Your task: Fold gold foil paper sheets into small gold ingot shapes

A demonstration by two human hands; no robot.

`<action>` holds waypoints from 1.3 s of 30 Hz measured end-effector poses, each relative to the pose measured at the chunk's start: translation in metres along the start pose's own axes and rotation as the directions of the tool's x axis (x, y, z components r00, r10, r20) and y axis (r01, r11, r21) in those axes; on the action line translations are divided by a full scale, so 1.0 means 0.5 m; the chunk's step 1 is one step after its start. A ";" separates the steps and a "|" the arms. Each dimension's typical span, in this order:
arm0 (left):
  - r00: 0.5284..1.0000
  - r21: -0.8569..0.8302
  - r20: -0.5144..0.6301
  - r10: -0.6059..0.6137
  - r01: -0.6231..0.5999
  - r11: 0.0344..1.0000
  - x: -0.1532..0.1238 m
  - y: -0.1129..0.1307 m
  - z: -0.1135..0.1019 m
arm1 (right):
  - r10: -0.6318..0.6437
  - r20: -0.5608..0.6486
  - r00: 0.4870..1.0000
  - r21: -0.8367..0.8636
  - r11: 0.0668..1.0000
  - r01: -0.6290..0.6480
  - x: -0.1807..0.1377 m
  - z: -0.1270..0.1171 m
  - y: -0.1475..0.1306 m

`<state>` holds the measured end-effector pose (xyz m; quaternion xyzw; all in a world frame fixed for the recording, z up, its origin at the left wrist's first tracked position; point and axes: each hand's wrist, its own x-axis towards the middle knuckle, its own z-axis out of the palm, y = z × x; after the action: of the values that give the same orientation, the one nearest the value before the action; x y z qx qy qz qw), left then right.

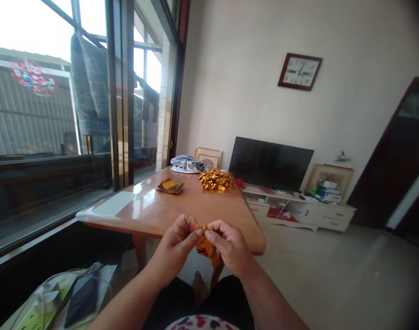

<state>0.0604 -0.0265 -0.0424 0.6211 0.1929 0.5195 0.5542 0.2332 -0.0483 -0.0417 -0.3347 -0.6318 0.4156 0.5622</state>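
My left hand (177,244) and my right hand (230,245) meet in front of me, just below the near edge of the wooden table (154,208). Both pinch a small piece of gold foil paper (206,247), which is folded between the fingertips and hangs down a little. Further back on the table lies a heap of folded gold foil pieces (216,179). To its left rests a small stack of flat gold sheets (170,185).
A bundle of grey and white cloth (186,164) lies at the table's far end. A white pad (114,203) sits on the table's left. Glass doors (58,114) line the left side. A TV (269,162) stands on a low white cabinet (299,208). A dark phone (81,298) rests at lower left.
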 end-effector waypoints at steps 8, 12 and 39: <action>0.993 0.370 -0.058 0.107 -0.078 0.926 0.004 -0.002 0.001 | -0.028 -0.069 0.997 -0.066 0.998 0.023 0.005 0.001 0.007; 0.978 0.537 -0.068 0.196 -0.130 0.834 0.003 -0.003 0.005 | -0.071 -0.125 0.990 -0.170 0.984 0.050 0.005 0.002 0.009; 0.990 0.209 -0.097 -0.105 0.124 0.970 0.002 -0.004 0.016 | -0.197 -0.152 0.969 -0.367 0.921 0.129 0.008 0.001 0.005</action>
<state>0.0684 -0.0290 -0.0427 0.6423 0.3067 0.4888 0.5045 0.2318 -0.0439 -0.0422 -0.4139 -0.6668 0.2134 0.5819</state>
